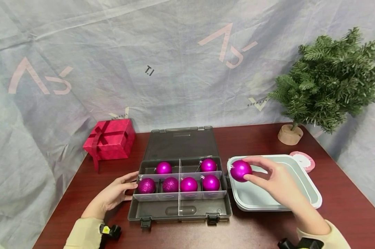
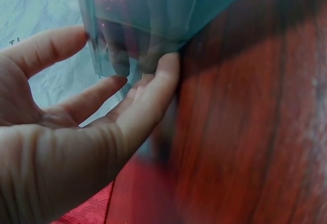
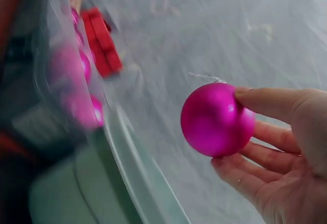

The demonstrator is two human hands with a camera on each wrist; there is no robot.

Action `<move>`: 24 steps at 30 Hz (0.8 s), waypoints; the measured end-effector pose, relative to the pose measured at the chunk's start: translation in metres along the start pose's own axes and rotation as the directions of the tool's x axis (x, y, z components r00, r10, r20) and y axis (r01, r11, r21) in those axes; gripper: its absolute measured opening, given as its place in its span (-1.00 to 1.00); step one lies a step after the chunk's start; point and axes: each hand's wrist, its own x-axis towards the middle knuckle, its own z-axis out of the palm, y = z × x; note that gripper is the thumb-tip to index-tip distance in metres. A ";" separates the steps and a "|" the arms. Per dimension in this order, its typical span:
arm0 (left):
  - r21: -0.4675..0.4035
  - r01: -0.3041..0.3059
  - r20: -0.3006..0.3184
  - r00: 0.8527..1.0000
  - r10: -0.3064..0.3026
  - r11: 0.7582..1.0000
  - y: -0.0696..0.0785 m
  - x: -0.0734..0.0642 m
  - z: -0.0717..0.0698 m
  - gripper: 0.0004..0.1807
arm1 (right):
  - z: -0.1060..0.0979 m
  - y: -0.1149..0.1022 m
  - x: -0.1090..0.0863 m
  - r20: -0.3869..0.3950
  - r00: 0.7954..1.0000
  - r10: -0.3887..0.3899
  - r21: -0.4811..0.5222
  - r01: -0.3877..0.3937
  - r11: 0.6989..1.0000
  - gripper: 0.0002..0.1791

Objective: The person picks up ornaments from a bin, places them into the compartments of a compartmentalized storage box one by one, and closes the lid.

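Observation:
My right hand [image 1: 276,176] pinches a shiny magenta Christmas ball [image 1: 241,171] between thumb and fingers, above the left side of a pale grey tray [image 1: 262,199]. In the right wrist view a silvery hanging loop sticks out from the held ball [image 3: 217,119]. A dark translucent compartment box [image 1: 154,207] lies with its lid folded back. Magenta balls sit in its back and middle compartments, some glittery like this ball [image 1: 146,186], others smooth like this ball [image 1: 211,182]. My left hand [image 1: 117,192] touches the box's left side with its fingertips, the fingers fairly straight.
Behind the left hand is a red gift box [image 1: 112,140] with a dark red ribbon. A small artificial fir tree [image 1: 333,79] on a wooden base [image 1: 290,134] stands at the back right. A pink ribbon spool [image 1: 310,162] lies behind the tray's right corner. Grey cloth hangs behind the table.

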 end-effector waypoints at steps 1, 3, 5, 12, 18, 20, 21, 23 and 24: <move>0.000 -0.001 0.001 1.000 0.001 1.000 0.000 0.000 0.000 -0.22 | 0.006 -0.003 0.001 0.014 1.000 -0.005 0.030 0.005 1.000 -0.54; -0.002 -0.003 0.004 1.000 0.003 1.000 -0.001 0.001 -0.001 -0.22 | 0.018 -0.010 0.004 0.039 0.999 -0.025 0.084 0.022 0.996 -0.54; -0.004 -0.003 0.005 1.000 0.003 1.000 -0.001 0.001 -0.001 -0.22 | 0.032 -0.015 0.007 0.068 0.996 -0.056 0.134 0.047 0.990 -0.55; -0.008 0.011 0.004 1.000 -0.011 1.000 0.001 -0.001 0.000 -0.21 | 0.082 -0.033 0.015 0.166 0.980 -0.113 0.233 0.072 0.970 -0.55; -0.014 0.013 0.002 1.000 -0.013 1.000 0.002 -0.001 0.001 -0.21 | 0.120 -0.043 0.025 0.198 0.964 -0.179 0.272 0.122 0.955 -0.56; -0.016 0.010 0.006 1.000 -0.010 1.000 0.002 -0.001 0.001 -0.21 | 0.132 -0.046 0.028 0.220 0.961 -0.170 0.283 0.104 0.954 -0.56; -0.017 0.011 0.003 1.000 -0.011 1.000 0.002 -0.001 0.001 -0.21 | 0.138 -0.048 0.030 0.235 0.959 -0.160 0.278 0.092 0.956 -0.55; -0.017 0.009 0.006 1.000 -0.009 1.000 0.002 -0.001 0.001 -0.22 | 0.149 -0.050 0.033 0.261 0.953 -0.154 0.260 0.084 0.962 -0.55; -0.015 0.008 0.009 1.000 -0.008 1.000 0.002 -0.001 0.001 -0.22 | 0.155 -0.051 0.035 0.276 0.948 -0.157 0.257 0.085 0.963 -0.54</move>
